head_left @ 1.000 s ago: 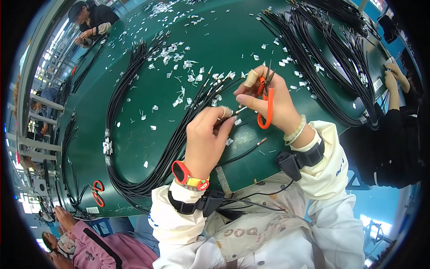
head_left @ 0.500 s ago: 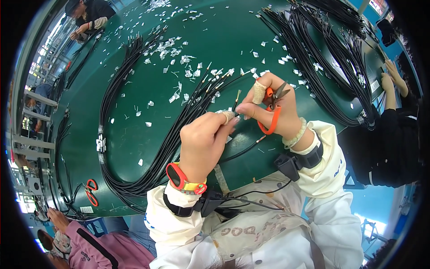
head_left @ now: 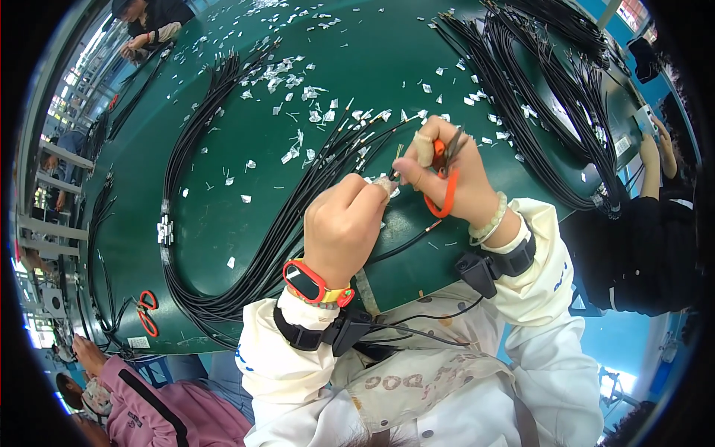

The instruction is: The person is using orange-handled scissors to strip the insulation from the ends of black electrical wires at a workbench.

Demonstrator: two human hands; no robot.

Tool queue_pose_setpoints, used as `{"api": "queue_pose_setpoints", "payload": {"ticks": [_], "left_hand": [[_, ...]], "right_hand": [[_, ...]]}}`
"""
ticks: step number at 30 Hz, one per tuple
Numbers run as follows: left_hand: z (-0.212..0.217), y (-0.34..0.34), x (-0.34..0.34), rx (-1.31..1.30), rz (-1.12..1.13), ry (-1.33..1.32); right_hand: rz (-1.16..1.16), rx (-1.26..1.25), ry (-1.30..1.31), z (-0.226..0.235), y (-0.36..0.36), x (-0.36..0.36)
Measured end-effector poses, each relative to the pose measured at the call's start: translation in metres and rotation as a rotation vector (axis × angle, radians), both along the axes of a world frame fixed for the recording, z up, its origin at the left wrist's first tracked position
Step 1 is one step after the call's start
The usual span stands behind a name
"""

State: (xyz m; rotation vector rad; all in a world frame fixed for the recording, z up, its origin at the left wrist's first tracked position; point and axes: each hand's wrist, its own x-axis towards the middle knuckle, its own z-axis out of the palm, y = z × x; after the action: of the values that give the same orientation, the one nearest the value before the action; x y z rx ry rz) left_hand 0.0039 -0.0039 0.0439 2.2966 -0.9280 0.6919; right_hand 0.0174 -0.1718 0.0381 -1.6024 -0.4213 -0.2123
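My left hand (head_left: 342, 223) is closed, with its thumb and index finger pinching a black cable near its stripped end. Thin bare wires (head_left: 398, 152) stick up from that end. My right hand (head_left: 463, 179) keeps a pair of orange-handled scissors (head_left: 445, 195) hooked in its fingers, blades pointing up and away. Its thumb and index fingertip meet right beside the wires, close to my left fingertips. Pale wraps cover a finger on each hand. Under my left hand runs a bundle of black cables (head_left: 279, 249); the ends of several lie just beyond my hands.
White scraps (head_left: 298, 145) litter the green table (head_left: 223, 160). More cable bundles (head_left: 529, 112) lie at the right. Another orange-handled pair of scissors (head_left: 147, 313) rests near the left front edge. Co-workers sit at the left and right; a person in pink (head_left: 160, 398) is at lower left.
My right hand has shifted slightly left and up, and the scissors have turned in it. My left hand has rolled a little, its fingertips still at the cable end.
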Motion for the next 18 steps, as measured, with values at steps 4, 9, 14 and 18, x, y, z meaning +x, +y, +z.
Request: {"api": "queue_pose_setpoints", "payload": {"ticks": [4,9,14,18], "left_hand": [[-0.006,-0.003,0.01,-0.31,-0.073,0.283],[0.0,-0.009,0.013,-0.576,0.035,0.47],[-0.002,-0.003,0.015,-0.404,0.001,0.277],[0.0,-0.007,0.013,-0.359,0.014,0.269]], "right_hand": [[0.128,-0.384,-0.526,0.006,-0.014,0.009],[0.158,-0.452,-0.536,0.007,-0.012,0.011],[0.022,0.025,-0.215,0.0,-0.004,0.012],[-0.005,0.096,-0.177,0.001,-0.003,0.011]]}}
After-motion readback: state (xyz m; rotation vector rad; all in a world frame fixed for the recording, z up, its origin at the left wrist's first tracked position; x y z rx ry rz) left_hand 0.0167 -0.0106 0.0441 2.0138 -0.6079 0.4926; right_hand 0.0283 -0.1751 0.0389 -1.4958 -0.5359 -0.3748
